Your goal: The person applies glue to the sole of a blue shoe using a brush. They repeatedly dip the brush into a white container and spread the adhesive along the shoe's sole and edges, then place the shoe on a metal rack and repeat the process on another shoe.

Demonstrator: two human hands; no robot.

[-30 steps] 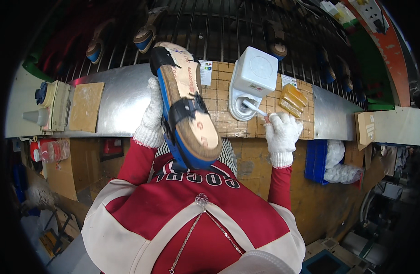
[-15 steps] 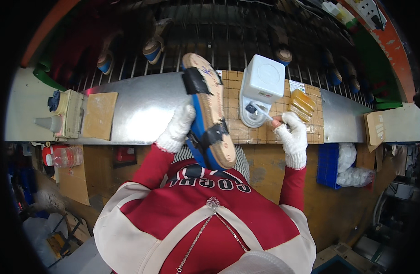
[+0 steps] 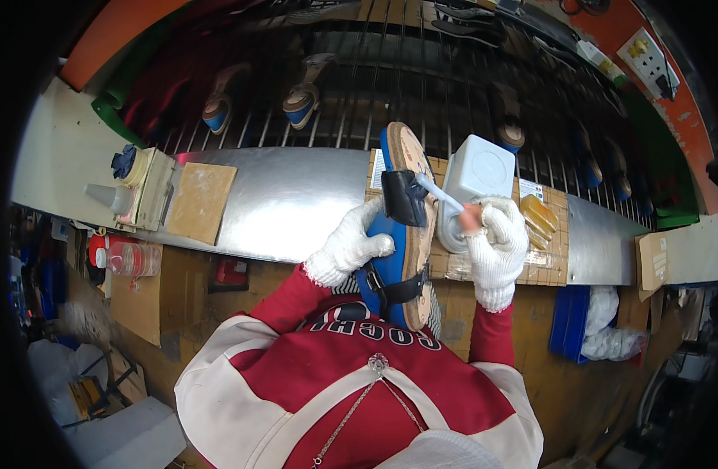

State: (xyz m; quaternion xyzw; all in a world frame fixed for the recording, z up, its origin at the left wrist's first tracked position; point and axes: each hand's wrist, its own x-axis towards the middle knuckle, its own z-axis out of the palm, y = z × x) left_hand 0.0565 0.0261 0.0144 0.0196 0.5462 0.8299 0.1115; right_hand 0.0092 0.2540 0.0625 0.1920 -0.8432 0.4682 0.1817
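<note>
My left hand (image 3: 349, 244), in a white knitted glove, is closed round the side of a sandal (image 3: 417, 242). The sandal has a blue underside, a cork-coloured edge and black straps, and it is tilted on its side above the front of the bench. My right hand (image 3: 497, 248), in a similar glove with bare fingertips, pinches a thin white brush-like stick (image 3: 443, 195). The stick's tip meets the sandal near its upper black strap; I cannot tell whether it touches strap or insole. Behind my right hand stands a white plastic container (image 3: 488, 168), its base partly hidden.
Amber blocks (image 3: 539, 221) lie on a taped cardboard sheet (image 3: 558, 254) on the metal bench (image 3: 277, 207). A tan board (image 3: 203, 199) lies at left. Beyond, a rack of metal bars holds several sandals (image 3: 300, 105). A blue crate (image 3: 566, 324) sits below at right.
The stick has come out of the white container's spout and moved left to the sandal. The sandal has shifted right and turned more edge-on. The whole view has shifted.
</note>
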